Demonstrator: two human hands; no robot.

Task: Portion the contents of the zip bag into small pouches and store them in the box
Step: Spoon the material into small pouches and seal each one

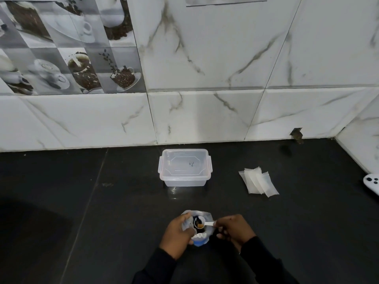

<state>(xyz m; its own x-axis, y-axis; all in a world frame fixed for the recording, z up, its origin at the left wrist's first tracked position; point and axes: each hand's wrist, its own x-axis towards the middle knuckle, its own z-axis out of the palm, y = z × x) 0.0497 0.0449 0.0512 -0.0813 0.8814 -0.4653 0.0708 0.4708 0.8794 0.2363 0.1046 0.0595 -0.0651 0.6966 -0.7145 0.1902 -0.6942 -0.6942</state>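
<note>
- Zip bag [202, 235] sat at the near edge of the dark tabletop [102, 201], mouth held open by the left hand [178, 232], whose grip was clamped on the bag's rim.
- Right hand [233, 228] pinched the handle of a small white scoop [202, 223]; its bowl hung over the bag mouth with a brownish load inside.
- Box [185, 168] stood further back, well apart from the bag, its clear lid on.
- Small pouches [258, 182] lay fanned flat to the right of the box, seemingly unfilled.
- Risk, as judged: both hands were occupied and no pouch was held open, so carrying the scoop across could spill powder; a loosened left grip could let the bag slump.
</note>
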